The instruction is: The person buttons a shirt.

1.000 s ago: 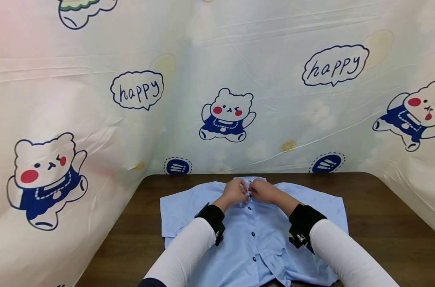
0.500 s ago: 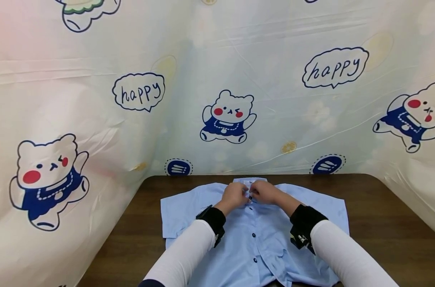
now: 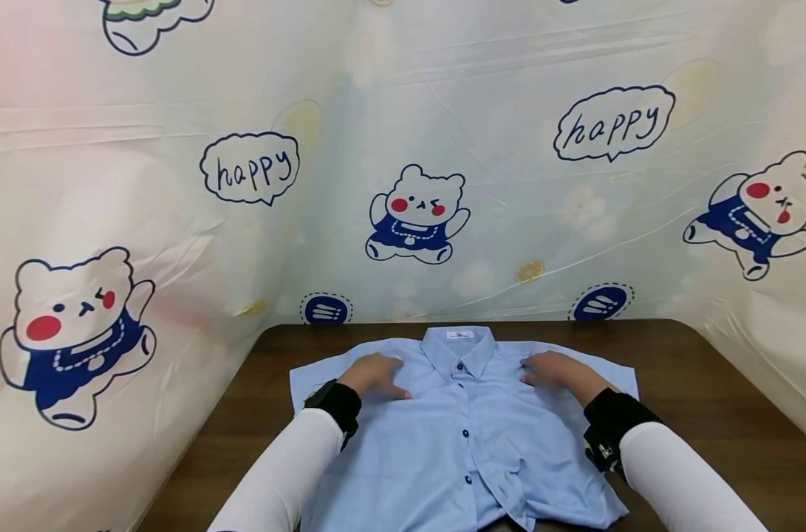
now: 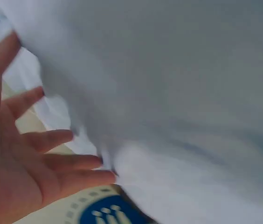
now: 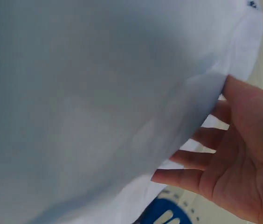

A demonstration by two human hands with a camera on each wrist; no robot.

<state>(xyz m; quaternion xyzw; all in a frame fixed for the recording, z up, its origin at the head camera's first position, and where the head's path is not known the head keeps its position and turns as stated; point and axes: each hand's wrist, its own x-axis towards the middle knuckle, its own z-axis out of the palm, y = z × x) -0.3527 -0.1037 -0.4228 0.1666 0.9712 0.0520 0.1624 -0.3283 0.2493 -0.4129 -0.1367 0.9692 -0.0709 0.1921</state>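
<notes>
Light-blue shirt (image 3: 419, 443), laid front up on a dark wood counter (image 3: 715, 406). Over the left side of its chest, the left hand (image 3: 374, 375) is widely spread, fingers extended and thumb well apart, with nothing in its grasp. Over the right side, the right hand (image 3: 557, 369) is likewise unfolded, its fingers separated and gripping nothing. From where I stand, both sets of fingertips appear to touch the cloth, though blur in the wrist views leaves the exact contact uncertain. The collar (image 3: 459, 349), with a white label (image 3: 460, 335) inside, points to the far edge of the counter; the shirt's long axis runs far to near, traced by dark buttons (image 3: 465, 434) down the middle. Below the lowest visible button, the front edges part and the cloth creases to the right. Black bands (image 3: 336, 406) circle both wrists; white sleeves (image 3: 270, 473) cover the forearms. Beyond the counter hangs a pale printed sheet (image 3: 509, 222).
</notes>
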